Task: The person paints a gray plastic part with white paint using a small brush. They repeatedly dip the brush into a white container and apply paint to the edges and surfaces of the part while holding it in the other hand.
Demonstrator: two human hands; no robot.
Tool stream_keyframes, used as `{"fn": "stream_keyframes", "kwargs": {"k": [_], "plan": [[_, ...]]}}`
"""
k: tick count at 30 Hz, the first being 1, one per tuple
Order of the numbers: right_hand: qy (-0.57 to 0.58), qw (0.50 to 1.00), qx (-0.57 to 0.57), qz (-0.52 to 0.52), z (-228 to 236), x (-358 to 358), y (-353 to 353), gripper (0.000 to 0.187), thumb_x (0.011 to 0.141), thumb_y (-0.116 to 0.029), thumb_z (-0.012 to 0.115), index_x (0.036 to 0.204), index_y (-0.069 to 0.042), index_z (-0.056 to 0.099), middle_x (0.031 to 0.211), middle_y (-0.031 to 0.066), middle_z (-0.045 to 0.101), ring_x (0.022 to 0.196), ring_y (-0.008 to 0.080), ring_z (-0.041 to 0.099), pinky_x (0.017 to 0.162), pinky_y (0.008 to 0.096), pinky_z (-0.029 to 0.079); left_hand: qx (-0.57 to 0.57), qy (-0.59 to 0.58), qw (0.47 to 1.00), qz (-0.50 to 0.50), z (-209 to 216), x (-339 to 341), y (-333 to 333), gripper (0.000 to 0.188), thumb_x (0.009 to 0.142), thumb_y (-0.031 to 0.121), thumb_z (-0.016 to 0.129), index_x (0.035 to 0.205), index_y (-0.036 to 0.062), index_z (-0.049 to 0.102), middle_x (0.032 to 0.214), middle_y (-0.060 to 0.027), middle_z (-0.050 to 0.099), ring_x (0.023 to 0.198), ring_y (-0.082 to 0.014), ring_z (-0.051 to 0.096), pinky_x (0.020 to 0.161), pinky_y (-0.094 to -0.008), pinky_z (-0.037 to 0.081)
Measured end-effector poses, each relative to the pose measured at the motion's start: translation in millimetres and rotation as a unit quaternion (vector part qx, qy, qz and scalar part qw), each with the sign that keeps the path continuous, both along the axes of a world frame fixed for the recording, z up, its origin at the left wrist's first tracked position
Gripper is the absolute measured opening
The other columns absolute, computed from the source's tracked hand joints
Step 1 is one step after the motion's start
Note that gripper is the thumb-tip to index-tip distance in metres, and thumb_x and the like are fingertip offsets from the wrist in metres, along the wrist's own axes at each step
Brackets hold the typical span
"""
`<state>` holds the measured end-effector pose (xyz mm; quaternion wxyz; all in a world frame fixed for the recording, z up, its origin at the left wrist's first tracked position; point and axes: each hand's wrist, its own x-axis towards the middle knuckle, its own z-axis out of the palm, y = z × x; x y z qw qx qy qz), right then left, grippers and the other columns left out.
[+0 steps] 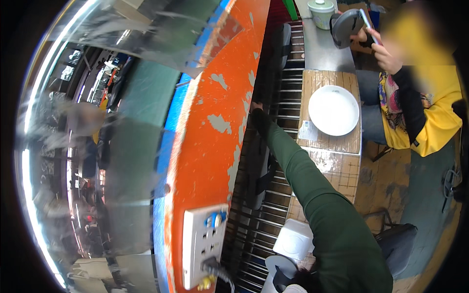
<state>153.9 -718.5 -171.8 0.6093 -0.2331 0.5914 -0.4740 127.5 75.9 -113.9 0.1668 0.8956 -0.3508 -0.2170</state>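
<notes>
My right arm, in a dark green sleeve, stretches from the lower right across the roller conveyor. At its end my right hand is beside the edge of an orange panel, its fingers mostly hidden, so any hold is unclear. Nearest below that hand, a grey sole-shaped piece with a black strap lies on the rollers, partly in shadow. Another grey piece lies farther up the conveyor. At the bottom edge, a grey piece with a dark strap is partly cut off. My left hand does not show.
A white round bowl stands on a cardboard-covered ledge. Beyond is a lidded tub. Opposite, a person in yellow holds a grey piece and a slim pale tool. A socket panel with plugs is near left.
</notes>
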Motion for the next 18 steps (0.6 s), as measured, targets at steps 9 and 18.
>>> {"fn": "stream_keyframes", "kwargs": {"k": [9,18], "plan": [[-0.091,0.991,0.097,-0.014,-33.2,33.1,-52.9,0.059,0.083,-0.036,0.057,0.126,0.003,0.051,0.122,0.0242,0.056,0.111,0.0382,0.056,0.092,0.0429,0.045,0.02,0.005,0.999,0.039,0.7,20.2,-17.4,0.044,0.087,0.026,0.066,0.111,-0.0112,0.059,0.106,-0.0289,0.062,0.093,-0.0392,0.064,0.084,-0.0411,0.052],[-0.151,0.974,0.17,-0.008,-74.0,69.0,-109.1,0.065,0.088,-0.046,0.051,0.128,0.005,0.048,0.129,0.027,0.051,0.116,0.041,0.052,0.094,0.0455,0.043,0.022,-0.001,0.998,0.058,4.8,26.4,-22.4,0.044,0.088,0.026,0.065,0.111,-0.0111,0.059,0.104,-0.0278,0.063,0.091,-0.0376,0.065,0.083,-0.0403,0.052]]}}
